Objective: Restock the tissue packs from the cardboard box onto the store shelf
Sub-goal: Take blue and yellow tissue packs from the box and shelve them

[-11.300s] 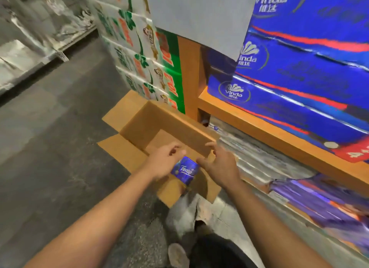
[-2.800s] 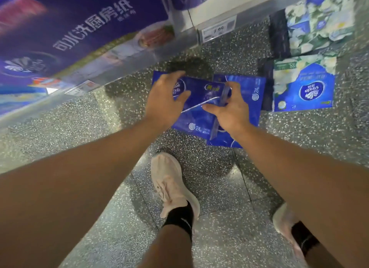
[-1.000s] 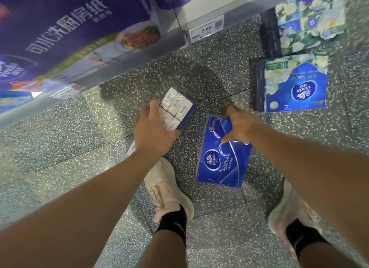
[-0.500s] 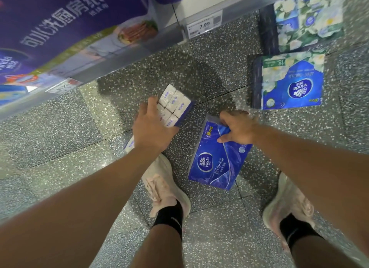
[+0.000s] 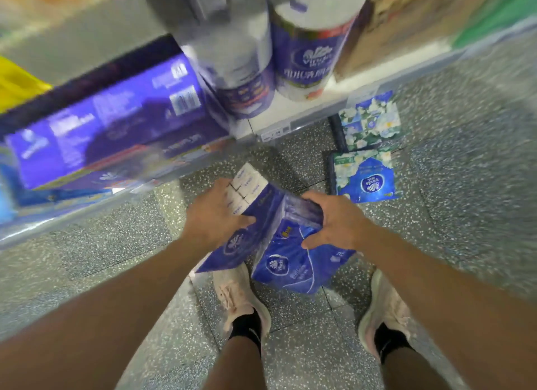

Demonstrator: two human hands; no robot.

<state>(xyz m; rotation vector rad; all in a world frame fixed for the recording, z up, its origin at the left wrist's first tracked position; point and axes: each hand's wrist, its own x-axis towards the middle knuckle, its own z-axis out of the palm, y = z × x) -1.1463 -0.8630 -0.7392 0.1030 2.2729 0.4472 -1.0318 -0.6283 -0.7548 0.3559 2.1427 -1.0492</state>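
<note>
The person is standing over the speckled grey terrazzo floor [image 5: 465, 215], with both hands clamped on tissue packs just above it. The left hand [image 5: 215, 215] is gripping the dark blue plastic-wrapped tissue pack with white pocket-pack ends showing [image 5: 247, 212], fingers over its white end at about 12 o'clock and thumb curling across its blue face. The right hand [image 5: 334, 221] is gripping the brighter blue plastic-wrapped tissue pack with a white round logo [image 5: 290, 267], taking it by its upper end so the pack is hanging down toward 6 o'clock. The two packs are touching side by side, between the pale pink shoes [image 5: 238, 296].

These packs are likely handling as light, soft, squashy bundles; the glossy film is probably slippery and is crinkling under the fingers. A broad grip across an end or spanning the width seems safest, since pinching loose film alone could let a pack slide or tear.

At 12 o'clock, the low white store shelf [image 5: 308, 119] is carrying tall paper rolls in purple-blue wrap [image 5: 302, 55] and, toward 10 o'clock, a long purple boxed pack [image 5: 110, 122]. Two flower-printed blue tissue packs [image 5: 366, 177] are lying on the floor at 2 o'clock. No cardboard box is in view.

Compared with half a second ago, the packs are being drawn together and raised, where they were apart, and the view is tilting up, bringing more of the shelf into sight
</note>
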